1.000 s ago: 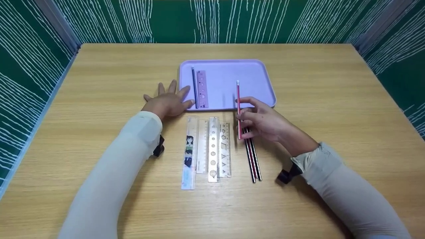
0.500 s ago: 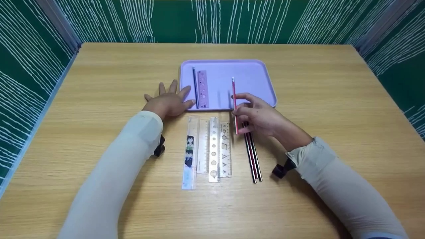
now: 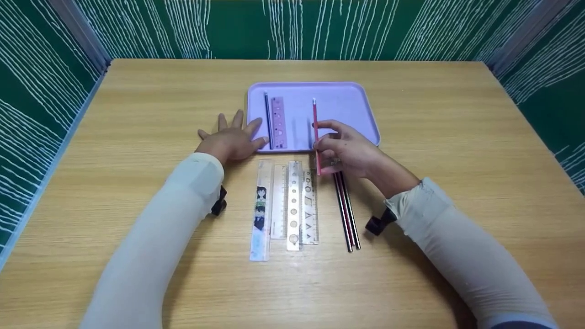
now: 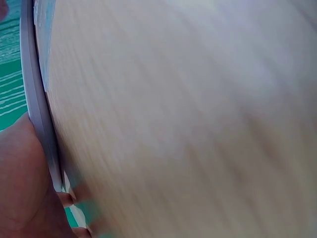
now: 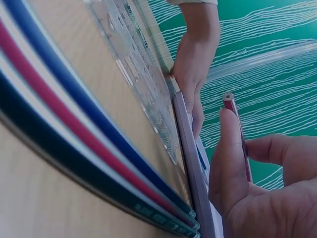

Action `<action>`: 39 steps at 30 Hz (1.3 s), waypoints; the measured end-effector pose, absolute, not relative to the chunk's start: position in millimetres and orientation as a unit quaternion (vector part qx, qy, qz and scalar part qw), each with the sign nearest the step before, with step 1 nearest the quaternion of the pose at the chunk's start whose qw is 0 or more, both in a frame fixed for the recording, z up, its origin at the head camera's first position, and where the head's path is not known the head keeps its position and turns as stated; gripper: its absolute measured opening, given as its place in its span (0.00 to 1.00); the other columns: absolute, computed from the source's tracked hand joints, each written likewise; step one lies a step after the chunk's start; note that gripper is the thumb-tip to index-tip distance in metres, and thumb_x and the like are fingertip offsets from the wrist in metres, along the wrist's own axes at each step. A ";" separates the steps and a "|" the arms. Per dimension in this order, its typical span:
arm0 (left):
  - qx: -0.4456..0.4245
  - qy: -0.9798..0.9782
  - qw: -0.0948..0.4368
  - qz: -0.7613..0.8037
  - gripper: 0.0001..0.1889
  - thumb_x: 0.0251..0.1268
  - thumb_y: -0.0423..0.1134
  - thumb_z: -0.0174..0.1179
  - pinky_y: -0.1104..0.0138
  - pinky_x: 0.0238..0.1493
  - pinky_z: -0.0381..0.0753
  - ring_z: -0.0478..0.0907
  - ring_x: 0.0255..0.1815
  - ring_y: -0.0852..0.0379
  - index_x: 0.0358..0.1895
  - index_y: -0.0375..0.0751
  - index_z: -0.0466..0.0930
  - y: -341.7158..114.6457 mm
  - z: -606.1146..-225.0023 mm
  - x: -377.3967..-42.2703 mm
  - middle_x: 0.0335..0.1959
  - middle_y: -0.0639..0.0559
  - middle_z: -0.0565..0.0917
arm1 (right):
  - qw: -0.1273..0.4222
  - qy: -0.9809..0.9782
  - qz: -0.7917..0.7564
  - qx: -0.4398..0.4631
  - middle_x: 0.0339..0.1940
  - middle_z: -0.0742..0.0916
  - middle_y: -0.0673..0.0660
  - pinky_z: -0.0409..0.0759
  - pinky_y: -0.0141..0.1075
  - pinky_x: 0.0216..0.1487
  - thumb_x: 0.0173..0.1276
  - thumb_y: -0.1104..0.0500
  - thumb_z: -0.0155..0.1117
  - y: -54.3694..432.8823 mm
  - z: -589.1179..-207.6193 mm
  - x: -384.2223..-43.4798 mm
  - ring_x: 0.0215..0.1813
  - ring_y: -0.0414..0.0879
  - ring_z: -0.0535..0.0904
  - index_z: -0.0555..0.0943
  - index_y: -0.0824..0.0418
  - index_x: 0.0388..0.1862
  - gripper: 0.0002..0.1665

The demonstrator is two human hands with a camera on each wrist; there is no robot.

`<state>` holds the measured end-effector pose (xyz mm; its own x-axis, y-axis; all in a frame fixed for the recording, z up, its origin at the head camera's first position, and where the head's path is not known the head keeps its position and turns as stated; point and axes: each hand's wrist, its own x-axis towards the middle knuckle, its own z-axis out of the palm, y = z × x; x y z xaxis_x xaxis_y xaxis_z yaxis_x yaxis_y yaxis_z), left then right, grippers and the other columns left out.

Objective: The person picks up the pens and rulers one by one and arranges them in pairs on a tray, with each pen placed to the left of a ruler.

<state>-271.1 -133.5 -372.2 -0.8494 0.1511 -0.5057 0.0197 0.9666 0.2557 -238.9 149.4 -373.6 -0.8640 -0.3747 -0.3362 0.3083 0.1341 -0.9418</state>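
In the head view a red pencil [image 3: 315, 114] is pinched upright between the thumb and fingers of my right hand [image 3: 349, 148], over the front edge of a lilac tray [image 3: 338, 98]. My left hand [image 3: 231, 141] lies with fingers spread at the tray's front left corner, thumb and forefinger over its rim. Inside the tray, a dark pencil [image 3: 268, 119] lies beside a pink ruler [image 3: 279, 123]. Below my right hand several striped pencils [image 3: 348, 214] lie together on the table. The right wrist view shows the red pencil [image 5: 237, 124] held between thumb and fingers.
Several clear rulers lie side by side in front of the tray, among them one with a cartoon picture [image 3: 260, 214] and one with round holes [image 3: 294, 205]. Green walls with white streaks [image 3: 237, 29] stand around the wooden table [image 3: 183, 91].
My right hand has moved left and forward with the red pencil, away from the loose pencils and further over the tray. The left hand has stayed in place.
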 end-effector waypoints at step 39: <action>0.040 0.953 0.279 0.114 0.39 0.72 0.76 0.33 0.19 0.64 0.21 0.13 0.80 0.34 0.79 0.80 0.28 -133.6 -372.0 -271.8 0.83 0.54 0.20 | 0.255 0.715 -0.651 0.015 0.53 0.79 0.64 0.91 0.44 0.38 0.73 0.68 0.58 113.2 -378.7 -290.4 0.38 0.49 0.82 0.61 0.52 0.81 0.40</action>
<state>-271.8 -133.6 -372.0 -0.8413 0.1390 -0.5225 0.0123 0.9710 0.2386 -290.4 113.2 -378.7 -0.8690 -0.3113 -0.3846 0.3539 0.1522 -0.9228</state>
